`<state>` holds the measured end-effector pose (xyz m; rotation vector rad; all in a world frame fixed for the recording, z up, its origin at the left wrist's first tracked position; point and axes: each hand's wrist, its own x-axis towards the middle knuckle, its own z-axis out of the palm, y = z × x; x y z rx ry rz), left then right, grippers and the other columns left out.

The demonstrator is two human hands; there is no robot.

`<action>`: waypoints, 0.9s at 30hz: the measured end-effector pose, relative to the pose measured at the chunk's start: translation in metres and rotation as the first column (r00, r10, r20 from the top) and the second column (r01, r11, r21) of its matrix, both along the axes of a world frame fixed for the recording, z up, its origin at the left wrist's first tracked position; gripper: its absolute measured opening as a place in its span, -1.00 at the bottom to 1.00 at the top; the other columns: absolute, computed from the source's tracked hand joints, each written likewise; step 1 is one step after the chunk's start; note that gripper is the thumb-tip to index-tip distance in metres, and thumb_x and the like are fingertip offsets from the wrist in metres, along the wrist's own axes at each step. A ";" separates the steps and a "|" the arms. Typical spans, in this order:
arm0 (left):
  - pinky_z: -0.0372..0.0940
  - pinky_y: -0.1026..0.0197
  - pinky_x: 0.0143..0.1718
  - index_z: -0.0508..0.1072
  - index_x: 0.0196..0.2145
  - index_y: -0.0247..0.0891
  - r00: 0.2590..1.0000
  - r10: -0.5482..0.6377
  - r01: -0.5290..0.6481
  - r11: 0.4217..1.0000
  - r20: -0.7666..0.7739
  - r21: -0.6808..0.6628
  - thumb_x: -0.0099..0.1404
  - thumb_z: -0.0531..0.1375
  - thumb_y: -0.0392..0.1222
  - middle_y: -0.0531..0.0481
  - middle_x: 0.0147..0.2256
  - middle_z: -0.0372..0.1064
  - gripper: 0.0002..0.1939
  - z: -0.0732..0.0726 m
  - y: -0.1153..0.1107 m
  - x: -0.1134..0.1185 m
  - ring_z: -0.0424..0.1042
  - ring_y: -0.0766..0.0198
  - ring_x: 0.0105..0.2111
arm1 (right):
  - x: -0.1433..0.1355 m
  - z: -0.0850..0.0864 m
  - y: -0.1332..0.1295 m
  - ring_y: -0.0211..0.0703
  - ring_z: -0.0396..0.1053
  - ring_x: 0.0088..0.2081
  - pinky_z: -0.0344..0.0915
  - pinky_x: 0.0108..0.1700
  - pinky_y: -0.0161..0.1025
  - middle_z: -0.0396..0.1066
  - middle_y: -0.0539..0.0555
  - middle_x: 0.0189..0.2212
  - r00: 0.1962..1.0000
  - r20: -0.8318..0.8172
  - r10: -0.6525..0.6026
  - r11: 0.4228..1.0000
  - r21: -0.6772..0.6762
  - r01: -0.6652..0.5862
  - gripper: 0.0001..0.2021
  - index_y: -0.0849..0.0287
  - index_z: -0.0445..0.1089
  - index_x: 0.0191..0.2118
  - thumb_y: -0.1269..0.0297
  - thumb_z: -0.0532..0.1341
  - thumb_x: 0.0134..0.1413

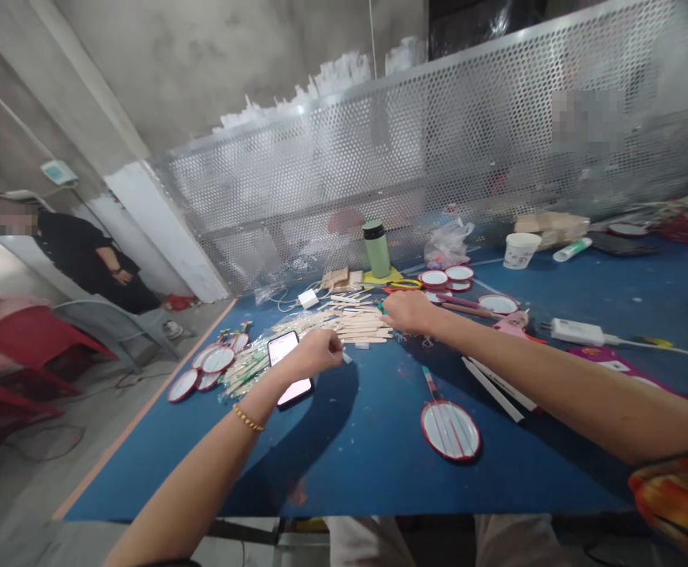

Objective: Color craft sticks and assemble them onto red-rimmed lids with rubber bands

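Left grip (339, 352): pinching white strip (346, 357), near wooden sticks (364, 325). Right grip (385, 309): curled beside sticks, hold unclear. Paper cup (521, 252) right of sticks, print illegible.

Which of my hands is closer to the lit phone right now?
Left. Your left hand is just right of the phone, while your right hand is farther off, by the wooden sticks.
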<state>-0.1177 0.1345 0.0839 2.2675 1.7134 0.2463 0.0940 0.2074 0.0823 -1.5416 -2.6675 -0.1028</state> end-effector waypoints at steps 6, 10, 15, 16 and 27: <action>-0.07 0.35 -0.58 0.34 -0.48 -0.30 0.535 0.207 0.149 0.931 0.819 -0.333 -0.02 0.25 -0.17 0.11 -0.57 0.30 -0.81 0.002 -0.028 0.017 0.07 0.50 -0.65 | 0.014 0.024 -0.066 -0.23 0.43 -0.52 0.23 -0.46 -0.36 0.49 0.06 -0.54 0.799 -0.585 0.139 0.911 -0.240 -0.334 -0.69 0.27 0.50 -0.47 0.24 0.09 0.13; -0.12 0.35 -0.59 0.34 -0.49 -0.32 0.378 0.264 0.236 0.899 0.887 -0.369 -0.06 0.33 -0.10 0.09 -0.57 0.31 -0.71 -0.004 -0.041 0.036 0.02 0.53 -0.66 | 0.027 0.016 -0.108 -0.32 0.34 -0.62 0.22 -0.57 -0.40 0.48 0.03 -0.55 0.605 -0.790 -0.096 0.799 -0.424 -0.427 -0.74 0.26 0.47 -0.45 0.22 0.11 0.06; -0.21 0.34 -0.61 0.37 -0.44 -0.31 0.317 0.274 0.276 0.889 0.908 -0.365 0.00 0.34 -0.13 0.24 -0.70 0.07 -0.73 -0.007 -0.048 0.053 -0.08 0.53 -0.68 | 0.033 0.002 -0.128 -0.35 0.31 -0.66 0.19 -0.64 -0.42 0.47 0.01 -0.54 0.434 -0.821 -0.372 0.712 -0.552 -0.434 -0.77 0.26 0.45 -0.33 0.20 0.19 -0.06; -0.20 0.34 -0.61 0.37 -0.44 -0.31 0.316 0.272 0.284 0.887 0.909 -0.364 0.00 0.35 -0.11 0.24 -0.70 0.05 -0.72 -0.008 -0.050 0.055 -0.08 0.53 -0.68 | 0.033 0.000 -0.130 -0.35 0.31 -0.66 0.19 -0.64 -0.41 0.46 0.01 -0.55 0.408 -0.825 -0.391 0.698 -0.554 -0.454 -0.76 0.26 0.45 -0.35 0.17 0.20 -0.07; 0.01 0.35 -0.53 0.43 -0.37 -0.32 0.464 0.107 0.212 0.950 0.879 -0.228 0.06 0.35 -0.04 0.12 -0.54 0.25 -0.69 -0.009 -0.061 0.064 0.11 0.47 -0.57 | 0.039 -0.004 -0.135 -0.39 0.25 -0.70 0.16 -0.64 -0.42 0.34 -0.09 -0.67 0.304 -0.882 -0.360 0.800 -0.459 -0.386 -0.77 0.20 0.33 -0.54 0.13 0.26 -0.14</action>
